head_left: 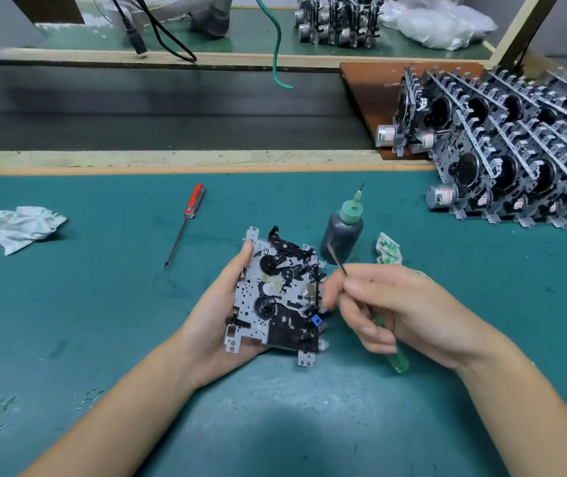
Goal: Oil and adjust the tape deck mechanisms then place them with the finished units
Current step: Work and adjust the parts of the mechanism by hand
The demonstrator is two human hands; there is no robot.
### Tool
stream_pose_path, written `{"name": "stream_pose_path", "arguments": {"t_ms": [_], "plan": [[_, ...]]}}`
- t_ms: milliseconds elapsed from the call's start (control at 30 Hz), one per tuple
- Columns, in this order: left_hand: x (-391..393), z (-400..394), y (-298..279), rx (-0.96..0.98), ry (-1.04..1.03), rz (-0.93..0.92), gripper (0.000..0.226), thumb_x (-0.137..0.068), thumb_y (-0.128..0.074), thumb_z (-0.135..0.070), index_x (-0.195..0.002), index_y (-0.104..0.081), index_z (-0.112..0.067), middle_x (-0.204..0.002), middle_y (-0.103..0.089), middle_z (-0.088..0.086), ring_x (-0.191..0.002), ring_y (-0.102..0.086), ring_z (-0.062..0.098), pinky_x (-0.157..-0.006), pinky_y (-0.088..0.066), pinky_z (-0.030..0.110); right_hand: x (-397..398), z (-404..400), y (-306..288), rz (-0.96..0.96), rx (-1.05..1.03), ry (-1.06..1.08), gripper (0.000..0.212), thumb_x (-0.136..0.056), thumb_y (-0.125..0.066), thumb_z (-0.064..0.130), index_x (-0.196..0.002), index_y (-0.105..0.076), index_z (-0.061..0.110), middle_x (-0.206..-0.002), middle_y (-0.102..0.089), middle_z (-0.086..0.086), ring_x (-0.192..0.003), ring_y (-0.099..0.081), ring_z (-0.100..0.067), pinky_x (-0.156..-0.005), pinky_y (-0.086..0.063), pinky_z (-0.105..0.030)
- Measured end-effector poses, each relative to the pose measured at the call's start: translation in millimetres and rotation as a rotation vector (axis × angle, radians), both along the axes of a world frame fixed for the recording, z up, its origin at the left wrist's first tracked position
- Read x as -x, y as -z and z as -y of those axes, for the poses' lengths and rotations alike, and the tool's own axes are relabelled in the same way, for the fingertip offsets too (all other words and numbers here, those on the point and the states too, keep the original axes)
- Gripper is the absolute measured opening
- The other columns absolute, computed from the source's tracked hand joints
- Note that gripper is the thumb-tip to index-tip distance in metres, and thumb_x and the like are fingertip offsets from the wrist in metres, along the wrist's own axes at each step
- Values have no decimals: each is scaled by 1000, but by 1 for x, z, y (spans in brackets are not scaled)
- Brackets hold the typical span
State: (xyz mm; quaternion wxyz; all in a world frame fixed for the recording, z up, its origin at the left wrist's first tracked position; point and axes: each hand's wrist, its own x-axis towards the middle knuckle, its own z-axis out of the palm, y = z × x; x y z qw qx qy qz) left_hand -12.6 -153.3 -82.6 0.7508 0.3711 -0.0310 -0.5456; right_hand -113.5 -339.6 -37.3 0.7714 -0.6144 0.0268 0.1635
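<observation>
**Bench entry: one tape deck mechanism in hand, adjustment stage**

- Tape deck mechanism [277, 294]: held above the green tabletop [103, 304], gear side up, tilted toward the wearer, probably so the reels and levers face the tool.
- Left hand [216, 321]: grip clamped on the mechanism; thumb on the upper left edge of the plate, palm beneath. The fingers underneath are hidden by the plate.
- Right hand [395, 311]: grip closed round a green-handled screwdriver [392, 352], pinched near the shaft. The tip points up and away from the mechanism, toward the oil bottle, so the tool appears to be between touches. The blade is blurred; its type cannot be told.
- Oil bottle [342, 232]: upright just behind the mechanism, needle nozzle on, within easy reach of the right hand.
- Finished units [523, 156]: stacked in leaning rows at far right, motors outward; the stack is cut off by the frame edge.
- Red screwdriver [185, 223]: lying idle to the left.
- Crumpled rag [24, 227]: far left. A smaller rag [388, 251] sits beside the bottle, partly hidden by the right hand.
</observation>
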Motion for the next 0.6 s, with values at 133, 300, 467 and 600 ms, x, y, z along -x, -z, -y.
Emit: {"name": "stream_pose_path", "arguments": {"t_ms": [133, 300, 467, 600], "plan": [[1, 1, -2, 2, -1, 4, 60, -93, -33, -57, -116, -69, -15, -126, -62, 11, -112, -62, 23, -91, -52, 36, 1, -2, -1, -102, 165, -136, 26, -94, -41, 39, -80, -55, 22, -51, -27, 7, -42, -15, -8, -38, -16, -13], [0, 1, -2, 21, 32, 9, 65, -93, -34, -58, -125, -61, -9, -133, -55, 18, -123, -54, 30, -100, -47, 40, 0, -7, -1, -219, 249, -175, 45, -96, -41, 40, -57, -53, 23, -45, -29, 8, -39, -17, -5, -37, -15, -12], [-1, 0, -3, 48, 80, -8, 63, -93, -34, -58, -123, -64, -11, -134, -56, 15, -123, -54, 28, -96, -48, 38, -1, -15, 0, -279, 276, -139, 53, -98, -38, 38, -51, -55, 20, -41, -35, 5, -36, -20, -5, -35, -16, -11], [-1, 0, -4, 56, 89, -11, 64, -92, -35, -59, -124, -63, -11, -134, -56, 15, -123, -54, 27, -96, -48, 36, -1, -17, -3, -268, 312, -163, 53, -99, -36, 37, -56, -57, 15, -39, -46, 3, -33, -26, -5, -34, -21, -13]]}}
